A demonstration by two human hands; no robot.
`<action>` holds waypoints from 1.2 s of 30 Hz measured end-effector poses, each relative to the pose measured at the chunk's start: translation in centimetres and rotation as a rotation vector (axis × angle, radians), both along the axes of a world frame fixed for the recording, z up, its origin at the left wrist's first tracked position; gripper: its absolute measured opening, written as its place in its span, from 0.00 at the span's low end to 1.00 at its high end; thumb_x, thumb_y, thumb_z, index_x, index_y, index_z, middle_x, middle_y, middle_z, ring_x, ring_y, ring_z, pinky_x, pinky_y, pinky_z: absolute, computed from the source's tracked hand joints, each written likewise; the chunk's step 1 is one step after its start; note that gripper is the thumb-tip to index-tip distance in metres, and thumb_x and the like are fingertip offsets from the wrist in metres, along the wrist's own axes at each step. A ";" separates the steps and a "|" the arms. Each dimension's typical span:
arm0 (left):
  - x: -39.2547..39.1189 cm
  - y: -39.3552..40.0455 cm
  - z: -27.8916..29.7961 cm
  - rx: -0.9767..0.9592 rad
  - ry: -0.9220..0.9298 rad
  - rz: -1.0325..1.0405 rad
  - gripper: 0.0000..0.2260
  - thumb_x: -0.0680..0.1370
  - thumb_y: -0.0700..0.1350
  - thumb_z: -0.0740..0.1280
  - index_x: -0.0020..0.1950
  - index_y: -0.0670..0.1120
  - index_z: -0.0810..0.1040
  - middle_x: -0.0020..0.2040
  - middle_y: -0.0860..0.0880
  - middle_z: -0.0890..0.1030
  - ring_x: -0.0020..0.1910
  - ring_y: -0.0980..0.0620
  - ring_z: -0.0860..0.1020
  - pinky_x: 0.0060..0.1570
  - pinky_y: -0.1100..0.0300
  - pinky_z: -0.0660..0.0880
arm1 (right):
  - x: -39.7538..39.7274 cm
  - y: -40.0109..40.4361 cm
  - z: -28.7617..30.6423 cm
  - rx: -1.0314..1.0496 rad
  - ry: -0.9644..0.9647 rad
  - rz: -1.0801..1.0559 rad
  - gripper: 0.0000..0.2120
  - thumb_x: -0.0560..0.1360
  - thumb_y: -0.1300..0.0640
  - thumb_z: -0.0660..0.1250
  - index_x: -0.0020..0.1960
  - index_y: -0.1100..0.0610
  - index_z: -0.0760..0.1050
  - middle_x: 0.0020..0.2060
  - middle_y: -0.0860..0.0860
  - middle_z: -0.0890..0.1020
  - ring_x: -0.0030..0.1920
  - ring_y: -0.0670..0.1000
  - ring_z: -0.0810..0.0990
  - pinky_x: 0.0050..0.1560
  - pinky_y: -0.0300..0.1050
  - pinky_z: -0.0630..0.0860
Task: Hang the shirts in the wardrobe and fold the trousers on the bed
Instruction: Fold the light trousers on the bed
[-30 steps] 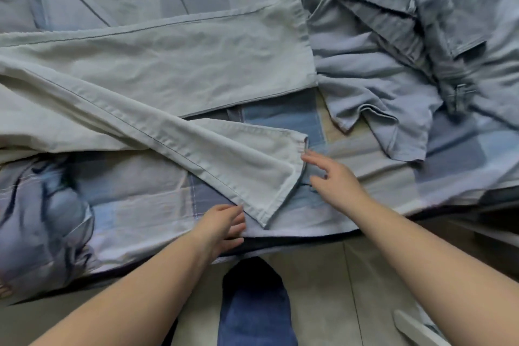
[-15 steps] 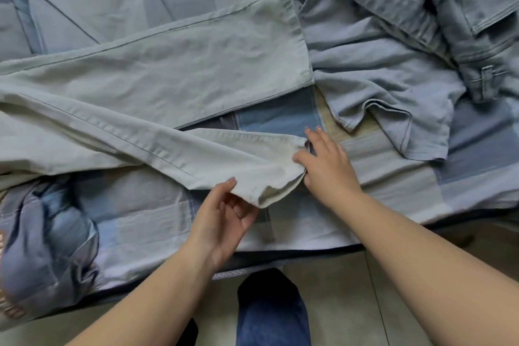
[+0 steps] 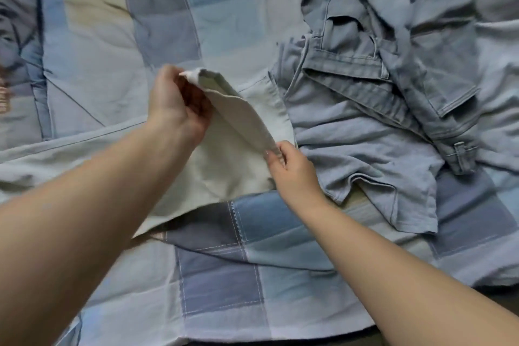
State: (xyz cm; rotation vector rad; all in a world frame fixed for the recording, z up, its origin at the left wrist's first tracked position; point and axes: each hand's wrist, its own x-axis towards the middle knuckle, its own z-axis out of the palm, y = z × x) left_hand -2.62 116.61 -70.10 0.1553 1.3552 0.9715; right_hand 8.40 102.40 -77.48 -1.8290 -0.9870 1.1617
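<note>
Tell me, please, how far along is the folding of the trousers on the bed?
Done: nothing looks folded yet. In hand: the left hand and right hand pinch the hem of the pale trousers, lifting that leg. Left: finishing this fold, and the crumpled grey-blue garments on the bed.

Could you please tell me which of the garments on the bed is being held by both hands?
The pale beige trousers: the left hand and right hand pinch one leg's hem, lifted off the bed. The grey-blue garments beside them lie crumpled and untouched.
</note>
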 end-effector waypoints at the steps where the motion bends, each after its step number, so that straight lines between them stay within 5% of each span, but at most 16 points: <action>1: 1.2 1.2 0.0 0.015 0.019 -0.024 0.15 0.76 0.43 0.59 0.29 0.49 0.67 0.22 0.55 0.68 0.25 0.58 0.69 0.29 0.67 0.68 | 0.5 0.8 -0.1 -0.002 -0.008 -0.032 0.11 0.79 0.58 0.62 0.37 0.53 0.69 0.27 0.44 0.72 0.28 0.39 0.73 0.29 0.31 0.65; 6: 6.7 4.0 -1.2 0.090 0.092 -0.222 0.12 0.77 0.42 0.59 0.33 0.48 0.69 0.26 0.53 0.73 0.26 0.57 0.74 0.32 0.67 0.71 | 4.5 3.5 -2.7 -0.174 0.031 -0.195 0.10 0.78 0.54 0.63 0.48 0.60 0.78 0.41 0.56 0.81 0.47 0.58 0.79 0.49 0.54 0.78; 9: 7.0 3.8 -3.5 0.076 0.075 -0.347 0.06 0.79 0.48 0.60 0.45 0.48 0.75 0.52 0.49 0.78 0.51 0.53 0.78 0.54 0.57 0.72 | 6.2 3.8 -4.4 -0.313 0.121 -0.220 0.09 0.78 0.56 0.62 0.46 0.59 0.78 0.46 0.58 0.81 0.53 0.61 0.80 0.51 0.59 0.79; 11: 5.2 2.2 -5.6 0.025 0.076 -0.361 0.07 0.80 0.51 0.61 0.50 0.50 0.75 0.58 0.49 0.76 0.59 0.52 0.76 0.58 0.54 0.71 | 6.7 3.5 -5.7 -0.375 0.043 -0.152 0.08 0.78 0.56 0.63 0.49 0.58 0.79 0.49 0.57 0.82 0.55 0.60 0.79 0.56 0.53 0.77; 14: 0.7 -2.8 -8.7 -0.127 0.162 -0.403 0.08 0.81 0.51 0.60 0.48 0.50 0.75 0.52 0.52 0.79 0.51 0.55 0.79 0.50 0.57 0.74 | 6.6 2.6 -6.7 -0.396 -0.055 -0.162 0.10 0.77 0.52 0.64 0.53 0.55 0.80 0.53 0.54 0.83 0.55 0.56 0.79 0.53 0.45 0.73; 17: -4.6 -8.4 -11.4 -0.334 0.268 -0.380 0.09 0.82 0.51 0.59 0.51 0.48 0.74 0.56 0.50 0.78 0.54 0.53 0.76 0.55 0.56 0.70 | 5.8 2.1 -6.9 -0.440 0.314 -0.265 0.08 0.77 0.49 0.63 0.44 0.52 0.77 0.52 0.54 0.82 0.54 0.55 0.80 0.53 0.52 0.77; 21: -8.7 -12.1 -13.1 -0.433 0.292 -0.277 0.15 0.81 0.51 0.61 0.65 0.46 0.71 0.61 0.46 0.76 0.57 0.49 0.76 0.58 0.53 0.71 | 5.0 2.1 -7.2 -0.433 0.662 -0.311 0.05 0.77 0.49 0.64 0.49 0.50 0.75 0.50 0.45 0.81 0.51 0.48 0.79 0.51 0.50 0.74; 26: -9.4 -11.2 -13.2 -0.315 0.269 0.060 0.04 0.81 0.46 0.63 0.49 0.47 0.73 0.58 0.45 0.78 0.56 0.48 0.77 0.57 0.50 0.74 | 4.5 2.0 -7.6 -0.309 0.583 -0.447 0.05 0.78 0.61 0.63 0.46 0.54 0.76 0.49 0.50 0.81 0.50 0.50 0.79 0.43 0.44 0.79; 29: -9.7 -10.6 -12.7 -0.283 0.328 0.279 0.05 0.80 0.39 0.64 0.44 0.45 0.72 0.47 0.46 0.80 0.46 0.49 0.80 0.57 0.49 0.76 | 5.0 1.0 -7.2 -0.246 0.503 -0.530 0.06 0.78 0.63 0.63 0.45 0.54 0.77 0.47 0.51 0.81 0.47 0.48 0.80 0.39 0.40 0.79; 33: -10.2 -13.1 -12.5 -0.311 0.267 0.202 0.02 0.79 0.38 0.65 0.47 0.42 0.73 0.44 0.46 0.80 0.41 0.52 0.81 0.52 0.52 0.78 | 5.4 -0.5 -6.7 -0.209 0.439 -0.667 0.07 0.78 0.63 0.64 0.44 0.53 0.76 0.43 0.48 0.81 0.45 0.46 0.80 0.37 0.38 0.78; 36: -12.0 -14.6 -11.9 -0.332 0.163 0.107 0.03 0.80 0.39 0.64 0.53 0.42 0.74 0.49 0.48 0.80 0.47 0.51 0.81 0.47 0.53 0.77 | 3.7 -1.0 -6.0 -0.205 0.668 -0.752 0.09 0.78 0.64 0.63 0.56 0.55 0.73 0.51 0.51 0.81 0.50 0.50 0.81 0.41 0.46 0.80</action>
